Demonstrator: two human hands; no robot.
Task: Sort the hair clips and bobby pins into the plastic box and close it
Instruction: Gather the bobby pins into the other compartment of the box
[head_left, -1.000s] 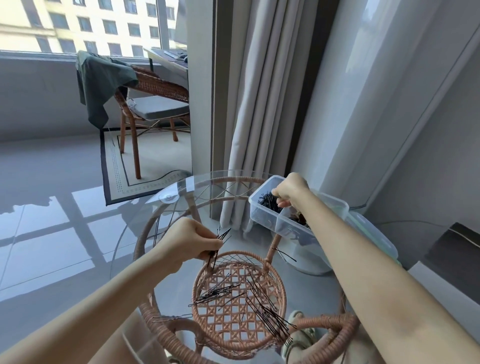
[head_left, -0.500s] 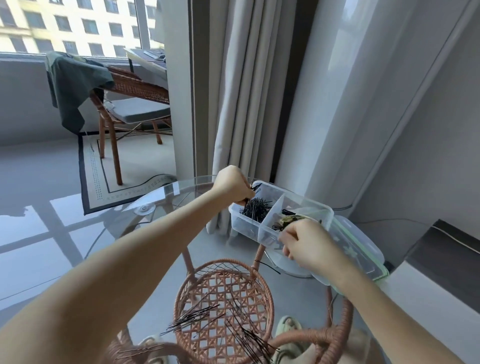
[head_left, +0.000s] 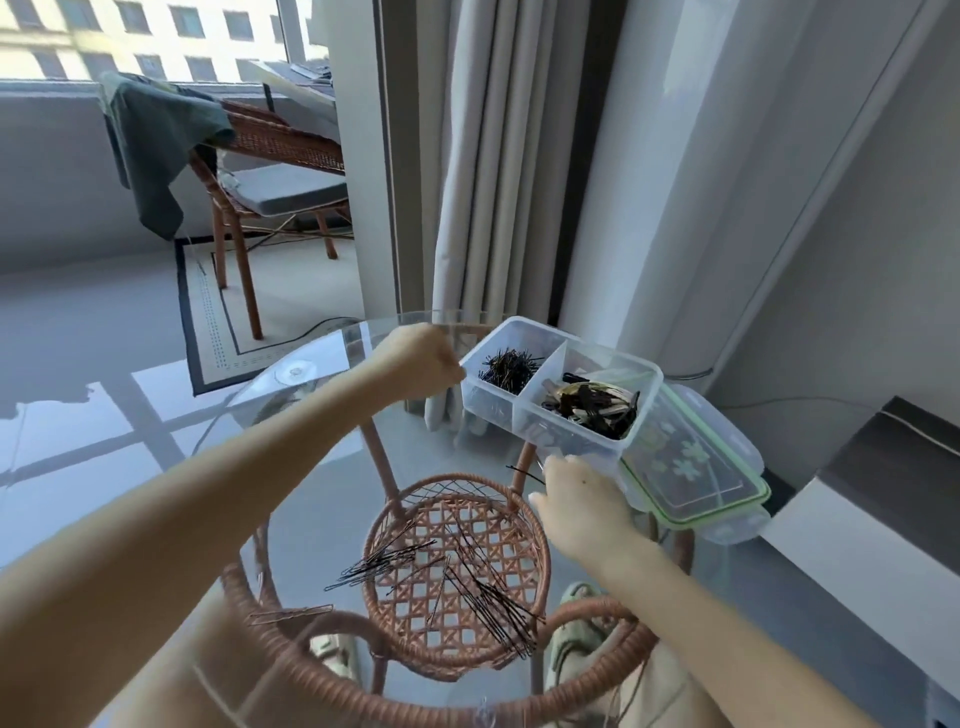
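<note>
Left hand (head_left: 421, 364) withdrawn from plastic box (head_left: 571, 435), bobby pins (head_left: 508, 368) left compartment, hair clips (head_left: 592, 405) right

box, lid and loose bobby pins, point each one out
box (head_left: 571, 435), head view, near front wall
lid (head_left: 687, 463), head view, middle of its clear panel
bobby pins (head_left: 492, 605), head view, middle of the right-hand pile

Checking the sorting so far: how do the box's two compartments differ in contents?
The far compartment holds a tuft of thin black bobby pins; the near compartment holds broader hair clips. The far compartment's load is all dark; the near compartment's mixes black and pale pieces. Both are uncovered, in one clear box.
</note>
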